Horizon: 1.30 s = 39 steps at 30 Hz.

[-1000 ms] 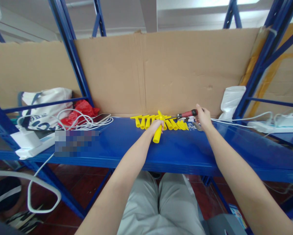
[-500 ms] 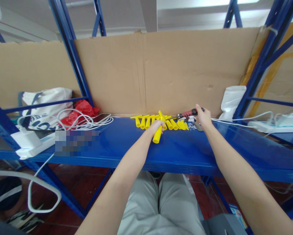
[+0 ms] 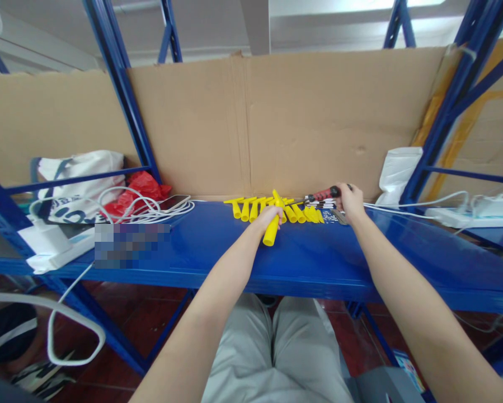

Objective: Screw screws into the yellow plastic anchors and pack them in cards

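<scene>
My left hand [image 3: 271,216] is wrapped round a yellow plastic tube-like piece [image 3: 270,235], its hollow end tilted toward me. My right hand [image 3: 350,202] grips the black end of a red and black screwdriver [image 3: 324,194]. The shaft runs left to the yellow piece in my left hand; whether the tip sits in it is too small to tell. Behind my left hand stretches a row of similar yellow pieces [image 3: 245,212]. Smaller yellow parts [image 3: 314,215] lie to the right of the row, beside scattered tiny pieces [image 3: 329,216]. White, dark-tipped sticks [image 3: 324,204] lie under the screwdriver.
The blue shelf [image 3: 217,263] is backed by a cardboard sheet [image 3: 318,123]. White cables [image 3: 159,207], a red bag [image 3: 144,190], a white cloth bag [image 3: 83,182] and a power strip [image 3: 66,249] stand left. A white pouch [image 3: 398,173] leans at right. Another person's leg [image 3: 8,330] shows lower left.
My right hand has turned slightly on the screwdriver handle and shifted a little. The yellow piece in my left hand has barely moved.
</scene>
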Motion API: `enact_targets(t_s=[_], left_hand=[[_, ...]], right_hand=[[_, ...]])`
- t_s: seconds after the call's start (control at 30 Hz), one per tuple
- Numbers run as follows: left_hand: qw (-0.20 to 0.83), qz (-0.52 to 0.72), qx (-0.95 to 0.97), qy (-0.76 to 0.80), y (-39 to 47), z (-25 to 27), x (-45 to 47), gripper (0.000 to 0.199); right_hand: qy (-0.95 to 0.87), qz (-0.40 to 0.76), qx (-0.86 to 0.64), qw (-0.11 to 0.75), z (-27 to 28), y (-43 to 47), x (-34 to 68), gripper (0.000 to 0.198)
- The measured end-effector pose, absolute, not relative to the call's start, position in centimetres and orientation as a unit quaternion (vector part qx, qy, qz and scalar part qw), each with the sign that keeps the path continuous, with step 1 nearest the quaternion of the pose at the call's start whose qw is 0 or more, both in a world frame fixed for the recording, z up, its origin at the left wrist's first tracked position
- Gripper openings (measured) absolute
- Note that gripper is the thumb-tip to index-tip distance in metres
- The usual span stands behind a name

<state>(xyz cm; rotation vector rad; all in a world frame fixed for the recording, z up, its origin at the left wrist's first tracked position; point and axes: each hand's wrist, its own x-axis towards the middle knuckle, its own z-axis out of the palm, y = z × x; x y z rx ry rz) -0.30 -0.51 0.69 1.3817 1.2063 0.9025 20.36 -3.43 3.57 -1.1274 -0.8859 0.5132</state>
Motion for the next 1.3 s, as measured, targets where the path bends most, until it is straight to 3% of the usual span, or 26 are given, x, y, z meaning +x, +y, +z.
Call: enact_targets(t_s=[0.1,0.3,0.5,0.67,0.87,1.07,1.3], left_hand=[[0.511,0.386,0.581,0.503,-0.6,0.75,-0.28,0.011],[0.506,0.38,0.582,0.51,-0.67,0.65,-0.26,0.01],[0.507,0.383,0.577,0.512,-0.7,0.76,-0.27,0.011],[0.504,0.376,0.579,0.519,-0.48,0.73,-0.28,0.01],[0.507,0.377,0.579,0.516,-0.46,0.66,-0.2,0.01],[0.498,0.372,0.585,0.521,-0.63,0.72,-0.25,0.01],[0.509,0.379,0.585,0.505,-0.88,0.89,-0.28,0.012]], right_hand=[[-0.398,0.247,-0.515,0.718,3.83,-3.73,20.11,0.016],[-0.412,0.215,-0.531,0.709,3.69,-3.81,20.1,0.03],[-0.416,0.233,-0.516,0.711,3.52,-3.2,20.48,0.018],[-0.42,0.213,-0.529,0.706,3.29,-3.29,20.48,0.033],[-0.406,0.241,-0.519,0.712,3.62,-3.52,20.28,0.018],[-0.431,0.214,-0.52,0.706,3.4,-3.4,20.49,0.035],[-0.419,0.227,-0.517,0.711,3.58,-3.41,20.3,0.02]])
